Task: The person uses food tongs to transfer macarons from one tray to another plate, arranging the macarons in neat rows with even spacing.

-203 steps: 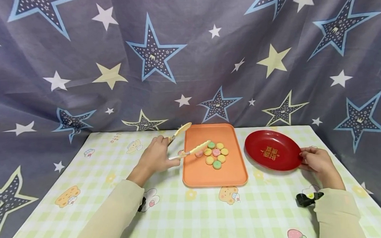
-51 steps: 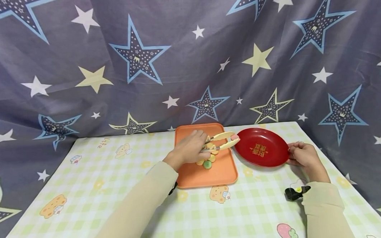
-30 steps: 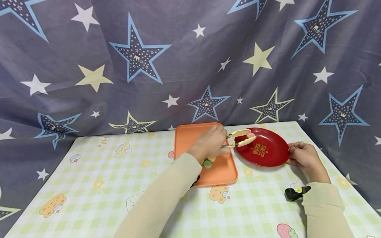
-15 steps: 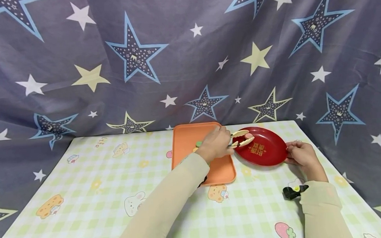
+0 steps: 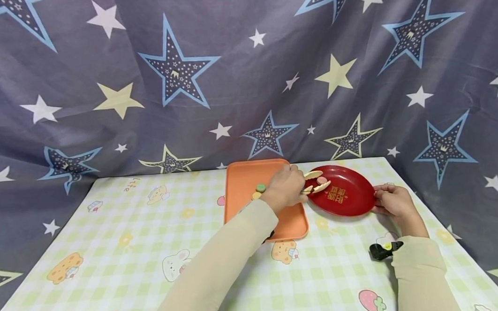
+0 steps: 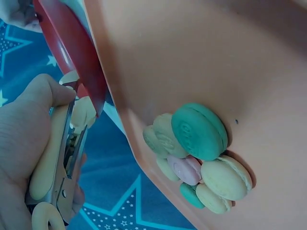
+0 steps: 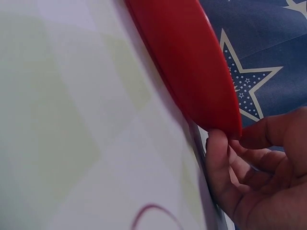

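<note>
My left hand [image 5: 285, 187] grips a pair of tongs [image 5: 321, 187] with cream-coloured tips, reaching over the left rim of a red plate [image 5: 352, 197] with gold lettering. The tong tips stand apart, and a pink macaron [image 5: 321, 180] sits between them at the plate's left side. At the plate's right rim, my right hand [image 5: 397, 206] pinches the edge between thumb and fingers, as the right wrist view also shows. Several green, yellow and pink macarons lie clustered on the orange tray [image 5: 292, 226]; the left wrist view shows a green macaron [image 6: 196, 130] among them.
The tray lies left of the plate, its right edge close to the plate's rim. My left forearm crosses over the tray's front. A checked cloth [image 5: 153, 254] covers the table, and a grey star-patterned curtain [image 5: 236, 81] hangs behind it.
The left hand has carried the pink macaron in the tongs rightward from the tray to the plate. Within the last half second the tips have spread around it. The right hand stays on the rim.
</note>
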`<state>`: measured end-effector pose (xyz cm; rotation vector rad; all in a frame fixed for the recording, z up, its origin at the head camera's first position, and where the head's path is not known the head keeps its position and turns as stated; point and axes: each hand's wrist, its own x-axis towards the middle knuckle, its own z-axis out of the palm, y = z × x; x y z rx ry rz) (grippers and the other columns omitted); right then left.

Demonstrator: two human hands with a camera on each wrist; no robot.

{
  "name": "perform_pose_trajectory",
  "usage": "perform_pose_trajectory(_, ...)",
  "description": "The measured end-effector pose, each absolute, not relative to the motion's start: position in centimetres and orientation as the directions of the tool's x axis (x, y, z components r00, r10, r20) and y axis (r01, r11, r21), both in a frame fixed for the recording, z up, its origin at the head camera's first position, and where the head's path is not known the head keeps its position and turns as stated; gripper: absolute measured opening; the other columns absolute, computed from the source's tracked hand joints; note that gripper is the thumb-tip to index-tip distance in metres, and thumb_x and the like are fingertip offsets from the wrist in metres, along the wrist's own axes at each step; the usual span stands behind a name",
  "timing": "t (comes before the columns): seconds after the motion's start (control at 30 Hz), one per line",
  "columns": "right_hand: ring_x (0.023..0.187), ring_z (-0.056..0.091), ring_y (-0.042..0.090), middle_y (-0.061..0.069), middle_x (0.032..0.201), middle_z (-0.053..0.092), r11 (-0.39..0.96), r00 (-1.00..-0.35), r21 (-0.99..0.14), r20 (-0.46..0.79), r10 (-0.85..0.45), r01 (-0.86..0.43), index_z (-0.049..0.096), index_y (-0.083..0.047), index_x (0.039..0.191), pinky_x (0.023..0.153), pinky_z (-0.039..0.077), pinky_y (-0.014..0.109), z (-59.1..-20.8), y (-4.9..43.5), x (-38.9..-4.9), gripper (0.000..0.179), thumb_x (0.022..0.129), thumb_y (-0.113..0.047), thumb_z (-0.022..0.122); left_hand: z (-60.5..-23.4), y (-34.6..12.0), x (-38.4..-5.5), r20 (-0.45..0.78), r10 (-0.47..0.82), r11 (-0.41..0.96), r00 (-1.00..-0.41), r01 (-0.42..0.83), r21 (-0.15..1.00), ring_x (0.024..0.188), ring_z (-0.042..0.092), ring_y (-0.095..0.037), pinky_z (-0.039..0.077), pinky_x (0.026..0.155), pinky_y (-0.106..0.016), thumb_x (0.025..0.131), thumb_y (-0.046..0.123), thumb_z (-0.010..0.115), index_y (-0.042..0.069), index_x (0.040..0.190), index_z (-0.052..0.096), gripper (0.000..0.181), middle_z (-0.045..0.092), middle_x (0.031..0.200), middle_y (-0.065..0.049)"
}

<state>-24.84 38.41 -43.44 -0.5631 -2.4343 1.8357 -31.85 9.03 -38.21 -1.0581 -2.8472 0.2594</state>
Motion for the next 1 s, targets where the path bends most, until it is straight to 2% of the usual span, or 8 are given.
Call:
perform_pose_trajectory(0.13, 0.066, 0.066, 0.010, 0.000, 0.085, 0.063, 0.228, -0.933, -0.937, -0.187, 0.309, 0.264, 0.045, 0.011, 0.137, 0.065, 0.059, 0.028, -43.5, 38.5, -24.9, 0.038, 0.107, -0.010, 0.039, -38.1, 8.7, -31.9, 0.036, 0.659, 0.743, -0.751, 0.642, -0.188, 0.100, 0.046, -0.021, 0.048, 0.086, -0.029, 0.093, 0.053, 0.066, 0.019, 0.082, 0.063, 0.036, 0.056, 0.104, -0.002)
perform_pose_trajectory(0.33, 0.066, 0.066, 0.010, 0.001, 0.085, 0.063, 0.229, -0.931, -0.937, -0.187, 0.313, 0.265, 0.045, 0.011, 0.137, 0.065, 0.059, 0.027, -43.4, 38.4, -24.8, 0.037, 0.107, -0.009, 0.039, -37.6, 7.5, -31.9, 0.077, 0.670, 0.739, -0.739, 0.652, -0.171, 0.099, 0.045, -0.020, 0.046, 0.089, -0.028, 0.093, 0.051, 0.065, 0.016, 0.090, 0.061, 0.035, 0.053, 0.107, -0.003)
perform_pose_trajectory(0.43, 0.066, 0.065, 0.010, -0.001, 0.084, 0.063, 0.229, -0.932, -0.937, -0.186, 0.310, 0.263, 0.045, 0.012, 0.137, 0.065, 0.059, 0.027, -43.3, 38.4, -24.8, 0.037, 0.107, -0.010, 0.039, -37.4, 6.8, -31.9, 0.106, 0.691, 0.720, -0.715, 0.670, -0.180, 0.100, 0.045, -0.020, 0.043, 0.095, -0.030, 0.093, 0.049, 0.063, 0.015, 0.091, 0.059, 0.034, 0.053, 0.105, -0.004)
perform_pose_trajectory(0.57, 0.066, 0.065, 0.009, -0.002, 0.082, 0.063, 0.234, -0.936, -0.939, -0.174, 0.305, 0.251, 0.046, 0.012, 0.136, 0.065, 0.059, 0.027, -43.3, 38.4, -24.6, 0.037, 0.107, -0.009, 0.039, -37.0, 5.7, -31.7, 0.137, 0.726, 0.685, -0.674, 0.693, -0.226, 0.106, 0.048, -0.023, 0.038, 0.103, -0.034, 0.093, 0.049, 0.062, 0.011, 0.100, 0.062, 0.039, 0.058, 0.109, -0.007)
perform_pose_trajectory(0.7, 0.066, 0.065, 0.008, -0.003, 0.081, 0.063, 0.237, -0.939, -0.942, -0.161, 0.303, 0.237, 0.047, 0.012, 0.133, 0.065, 0.059, 0.027, -43.3, 38.4, -24.6, 0.035, 0.106, -0.009, 0.039, -36.8, 4.1, -31.2, 0.164, 0.738, 0.674, -0.655, 0.701, -0.233, 0.100, 0.050, -0.022, 0.038, 0.097, -0.034, 0.091, 0.047, 0.063, 0.009, 0.104, 0.063, 0.040, 0.060, 0.106, -0.006)
perform_pose_trajectory(0.87, 0.067, 0.066, 0.007, -0.002, 0.081, 0.062, 0.224, -0.943, -0.948, -0.154, 0.296, 0.225, 0.048, 0.012, 0.132, 0.065, 0.060, 0.028, -43.4, 38.3, -24.6, 0.034, 0.105, -0.008, 0.039, -36.7, 1.8, -30.5, 0.200, 0.715, 0.699, -0.670, 0.697, -0.161, 0.089, 0.042, -0.021, 0.040, 0.084, -0.032, 0.087, 0.041, 0.066, 0.007, 0.105, 0.061, 0.038, 0.052, 0.096, -0.004)
perform_pose_trajectory(1.0, 0.067, 0.066, 0.008, -0.002, 0.082, 0.062, 0.228, -0.943, -0.947, -0.154, 0.295, 0.226, 0.047, 0.012, 0.132, 0.065, 0.060, 0.028, -43.5, 38.4, -24.6, 0.034, 0.106, -0.008, 0.039, -36.7, -0.2, -30.1, 0.219, 0.720, 0.693, -0.659, 0.699, -0.174, 0.083, 0.041, -0.021, 0.039, 0.076, -0.031, 0.088, 0.037, 0.065, 0.007, 0.101, 0.060, 0.033, 0.049, 0.092, -0.004)
